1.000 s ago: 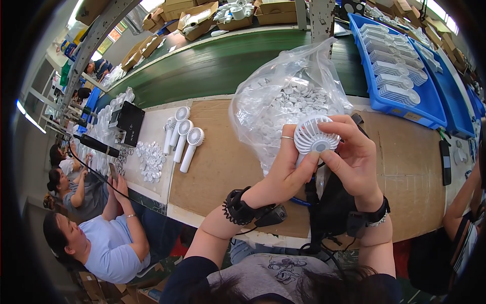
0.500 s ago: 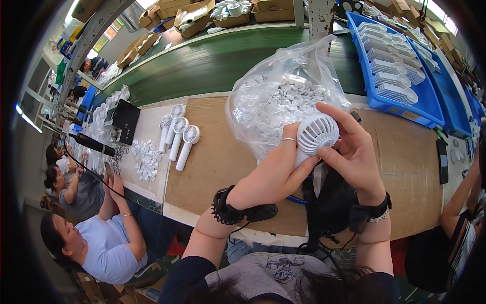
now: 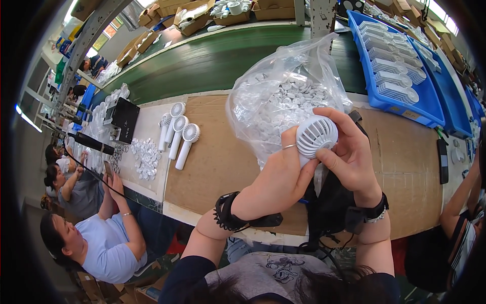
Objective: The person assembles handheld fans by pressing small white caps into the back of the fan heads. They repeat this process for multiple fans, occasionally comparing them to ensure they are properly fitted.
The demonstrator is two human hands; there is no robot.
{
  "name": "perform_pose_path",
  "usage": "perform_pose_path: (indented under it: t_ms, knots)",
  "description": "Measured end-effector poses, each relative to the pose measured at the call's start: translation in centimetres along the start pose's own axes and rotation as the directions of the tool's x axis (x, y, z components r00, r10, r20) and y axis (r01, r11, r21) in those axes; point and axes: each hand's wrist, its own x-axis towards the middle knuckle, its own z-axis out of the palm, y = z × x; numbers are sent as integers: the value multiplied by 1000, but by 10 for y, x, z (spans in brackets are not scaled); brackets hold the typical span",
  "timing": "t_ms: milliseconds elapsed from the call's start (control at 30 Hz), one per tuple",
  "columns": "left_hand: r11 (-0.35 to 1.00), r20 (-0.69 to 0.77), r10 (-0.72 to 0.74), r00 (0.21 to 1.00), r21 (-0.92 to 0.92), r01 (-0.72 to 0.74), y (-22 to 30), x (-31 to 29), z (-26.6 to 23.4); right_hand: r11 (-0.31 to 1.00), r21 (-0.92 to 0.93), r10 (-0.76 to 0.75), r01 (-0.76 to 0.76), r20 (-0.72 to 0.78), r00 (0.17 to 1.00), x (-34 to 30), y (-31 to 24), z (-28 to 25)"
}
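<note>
Between my two hands is a white handheld fan (image 3: 316, 136), its slotted round head facing up. My left hand (image 3: 283, 169) is wrapped round it from the left, mostly covering the handle. From the right, my right hand (image 3: 352, 152) grips the rim of the head, with its thumb on the front edge and fingers behind. Just beyond the fan lies an open clear plastic bag (image 3: 248, 109) full of small round white pieces (image 3: 298, 93). To the left, several more white fans (image 3: 186, 147) lie on the cardboard-covered table.
Loose small white pieces (image 3: 146, 158) lie beside a black box (image 3: 123, 120) at the left. A blue tray (image 3: 372, 93) of white handle parts stands at the far right. Behind runs a green conveyor belt (image 3: 202, 63). A person in light blue (image 3: 109, 243) sits at the left.
My left forearm and wrist have shifted slightly to the right, and the left hand has turned a little. The fan has moved slightly and stays held by both hands.
</note>
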Motion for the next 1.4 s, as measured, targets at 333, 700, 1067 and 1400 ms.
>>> perform_pose_path:
  t_ms: [333,700,1067,1400]
  knots:
    - [706,259,-177,950,-639,306,-3,11,-10,986,166,-24,11,78,997,3,-5,-10]
    - [722,250,-168,954,-627,291,-1,12,-13,991,88,98,-101,39,994,3,-6,-10]
    - [771,114,-75,991,-623,129,-11,11,-5,953,-252,-179,166,-28,984,-2,-1,0]
    - [700,112,-96,989,-698,147,-10,10,-3,947,-246,-227,207,-55,972,1,8,2]
